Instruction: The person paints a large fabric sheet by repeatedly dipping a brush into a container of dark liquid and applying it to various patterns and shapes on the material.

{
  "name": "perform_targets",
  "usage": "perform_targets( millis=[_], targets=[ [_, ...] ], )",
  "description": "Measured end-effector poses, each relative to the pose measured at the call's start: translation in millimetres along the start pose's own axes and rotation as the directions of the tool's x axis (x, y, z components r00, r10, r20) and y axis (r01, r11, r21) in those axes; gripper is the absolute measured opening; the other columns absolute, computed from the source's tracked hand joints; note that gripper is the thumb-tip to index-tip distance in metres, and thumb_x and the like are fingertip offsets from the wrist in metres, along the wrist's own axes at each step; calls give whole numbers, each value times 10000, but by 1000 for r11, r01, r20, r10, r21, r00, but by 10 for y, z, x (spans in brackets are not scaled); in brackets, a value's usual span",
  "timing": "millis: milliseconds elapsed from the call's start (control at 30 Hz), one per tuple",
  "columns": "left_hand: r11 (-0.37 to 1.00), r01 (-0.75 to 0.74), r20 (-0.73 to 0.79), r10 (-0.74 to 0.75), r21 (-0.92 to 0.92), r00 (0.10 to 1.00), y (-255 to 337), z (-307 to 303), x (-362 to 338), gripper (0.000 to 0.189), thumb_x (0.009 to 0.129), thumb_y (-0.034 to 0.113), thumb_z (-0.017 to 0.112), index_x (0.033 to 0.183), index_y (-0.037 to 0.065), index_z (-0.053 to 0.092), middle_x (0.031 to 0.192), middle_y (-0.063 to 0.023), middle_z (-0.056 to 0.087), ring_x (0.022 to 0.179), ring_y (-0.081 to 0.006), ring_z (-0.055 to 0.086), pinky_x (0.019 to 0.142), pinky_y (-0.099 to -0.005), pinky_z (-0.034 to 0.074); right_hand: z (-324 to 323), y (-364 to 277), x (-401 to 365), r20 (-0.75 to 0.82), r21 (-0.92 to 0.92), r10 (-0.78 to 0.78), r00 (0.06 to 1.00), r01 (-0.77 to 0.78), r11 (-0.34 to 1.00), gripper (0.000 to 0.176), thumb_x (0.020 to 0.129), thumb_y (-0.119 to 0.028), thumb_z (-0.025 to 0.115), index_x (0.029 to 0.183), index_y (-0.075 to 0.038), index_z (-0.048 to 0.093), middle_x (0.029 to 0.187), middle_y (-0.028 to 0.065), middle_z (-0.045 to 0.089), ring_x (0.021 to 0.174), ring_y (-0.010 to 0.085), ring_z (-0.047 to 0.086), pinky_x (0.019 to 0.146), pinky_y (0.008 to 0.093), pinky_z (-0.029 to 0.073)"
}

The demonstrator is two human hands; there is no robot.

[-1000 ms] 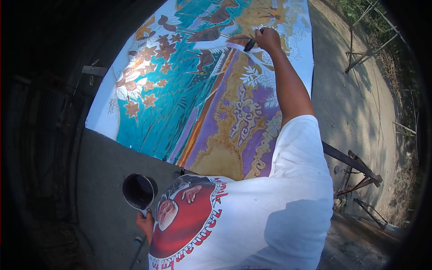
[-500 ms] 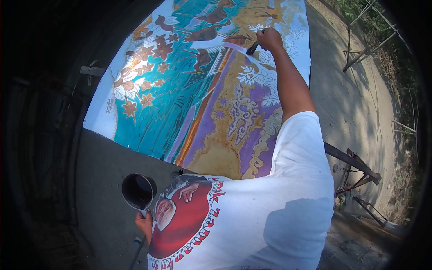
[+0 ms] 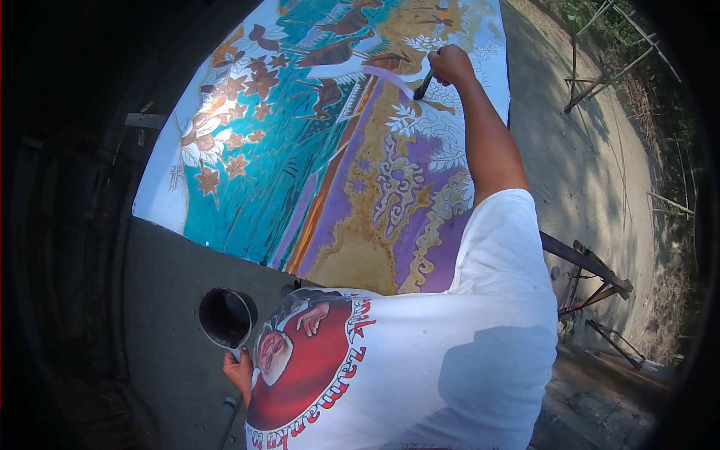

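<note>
My right hand (image 3: pixel 452 65) grips a dark-handled paintbrush (image 3: pixel 425 81), its tip down on a large painted cloth (image 3: pixel 159 187). The tip rests at the end of a purple strip (image 3: pixel 391 78), beside white outlined leaves (image 3: pixel 411 121). Down by my left side, my left hand (image 3: pixel 238 372) is closed round the handle of a dark saucepan (image 3: pixel 252 309), which holds dark liquid. Turquoise, brown birds and flowers fill the cloth's left half; purple and ochre patterns lie on the right.
Wooden supports (image 3: pixel 589 268) stick out at the cloth's right edge. Bamboo poles (image 3: pixel 600 84) stand on the sandy ground (image 3: pixel 551 120) at the upper right. A short bar (image 3: pixel 146 120) juts from the cloth's left edge.
The brush has moved slightly right and toward me over the cloth, along the purple strip. The cloth sits a little further left in view. My left hand still holds the saucepan.
</note>
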State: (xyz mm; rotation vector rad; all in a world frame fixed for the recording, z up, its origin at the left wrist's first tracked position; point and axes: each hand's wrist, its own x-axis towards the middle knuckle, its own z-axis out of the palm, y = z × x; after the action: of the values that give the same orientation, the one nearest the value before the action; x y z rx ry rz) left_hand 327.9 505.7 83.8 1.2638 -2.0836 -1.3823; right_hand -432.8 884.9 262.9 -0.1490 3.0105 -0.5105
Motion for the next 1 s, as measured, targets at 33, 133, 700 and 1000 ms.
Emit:
perform_targets(
  millis=[33, 133, 700, 1000],
  targets=[
    [999, 20, 5, -20, -25, 1000, -1, 1, 4, 322, 886, 77, 737, 696, 61, 478, 615, 54, 481, 584, -36, 392, 484, -278, 298, -37, -15, -18, -82, 38, -18, 996, 21, 999, 439, 962, -313, 509, 740, -19, 748, 624, 94, 704, 548, 209, 693, 697, 372, 592],
    [999, 1, 10, -2, 47, 1000, -41, -18, 29, 332, 888, 78, 740, 694, 63, 471, 616, 55, 477, 588, -36, 388, 481, -279, 288, 79, 39, -39, -217, 145, -73, 974, 106, 984, 390, 993, -254, 542, 774, 21, 711, 610, 92, 685, 506, 169, 676, 562, 334, 581],
    [1000, 1, 21, -1, 0, 1000, 73, 16, 127, 206, 899, 48, 713, 757, 34, 565, 632, 53, 506, 588, -37, 400, 503, -266, 312, 38, 222, -244, -126, 151, -84, 988, 102, 983, 397, 946, -325, 547, 843, -4, 758, 670, 136, 716, 609, 264, 714, 729, 401, 584],
    [1000, 2, 14, -2, 13, 1000, 71, -2, 113, 197, 890, 45, 709, 750, 31, 570, 639, 53, 516, 580, -38, 400, 496, -274, 306, 323, 232, 41, -132, 718, 41, 990, 67, 693, 357, 982, -324, 572, 887, -28, 748, 618, 76, 704, 572, 155, 702, 645, 335, 578]
  ],
)
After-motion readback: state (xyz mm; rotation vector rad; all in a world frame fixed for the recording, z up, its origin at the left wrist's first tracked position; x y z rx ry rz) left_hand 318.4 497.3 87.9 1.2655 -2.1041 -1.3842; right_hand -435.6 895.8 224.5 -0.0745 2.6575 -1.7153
